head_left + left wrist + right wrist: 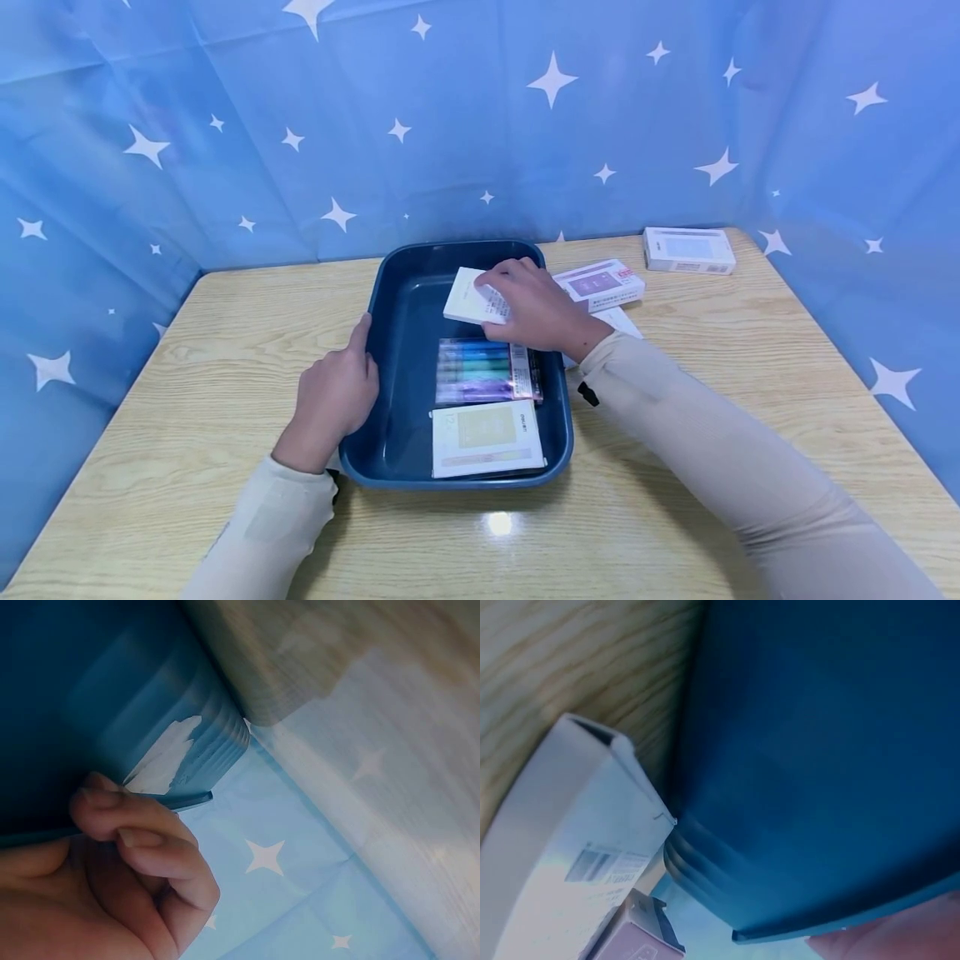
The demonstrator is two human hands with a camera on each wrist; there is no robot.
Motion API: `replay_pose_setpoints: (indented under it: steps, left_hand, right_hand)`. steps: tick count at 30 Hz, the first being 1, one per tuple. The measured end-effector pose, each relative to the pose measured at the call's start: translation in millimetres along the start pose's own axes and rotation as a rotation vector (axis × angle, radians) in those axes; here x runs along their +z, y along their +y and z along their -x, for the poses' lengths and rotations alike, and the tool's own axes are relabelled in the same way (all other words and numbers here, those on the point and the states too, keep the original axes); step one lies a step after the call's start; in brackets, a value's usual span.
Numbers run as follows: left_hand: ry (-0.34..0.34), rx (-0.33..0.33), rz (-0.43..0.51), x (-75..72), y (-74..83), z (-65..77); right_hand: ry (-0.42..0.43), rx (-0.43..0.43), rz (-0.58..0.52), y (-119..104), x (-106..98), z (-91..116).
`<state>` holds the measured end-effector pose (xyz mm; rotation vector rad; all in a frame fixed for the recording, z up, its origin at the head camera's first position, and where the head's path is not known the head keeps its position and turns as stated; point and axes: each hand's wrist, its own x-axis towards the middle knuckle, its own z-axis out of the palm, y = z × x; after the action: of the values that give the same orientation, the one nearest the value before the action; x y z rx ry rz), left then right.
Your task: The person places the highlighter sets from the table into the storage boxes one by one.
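Note:
A dark blue plastic tub [405, 392] stands on the table. My left hand [337, 392] holds its left rim, the index finger laid along the edge; in the left wrist view its other fingers [176, 862] curl beside the tub's outer wall. Over the far half of the tub my right hand [528, 304] grips a small white box [467, 298], thumb on its near side. Inside lie a clear pack of blue, green and purple pens [476, 371] and, nearer me, a flat white box with a yellowish panel [487, 439].
Right of the tub lie a white box with a purple panel [600, 283] and another white box [618, 321], partly hidden by my right arm. A further white box [688, 250] is at the table's back right corner. A blue star-patterned cloth [450, 125] hangs behind.

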<state>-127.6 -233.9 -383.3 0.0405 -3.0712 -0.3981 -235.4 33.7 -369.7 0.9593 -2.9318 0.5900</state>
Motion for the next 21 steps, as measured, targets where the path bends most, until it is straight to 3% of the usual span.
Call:
replay_pose_setpoints:
  steps: [10, 21]
  left_hand:
    - [0.001, -0.001, 0.004, -0.9, 0.7, 0.5]
    - [0.004, 0.002, 0.004, -0.1, -0.3, -0.2]
  right_hand:
    - [-0.042, 0.021, 0.010, 2, 10, -5]
    - [-0.084, 0.002, 0.120, 4, 17, -7]
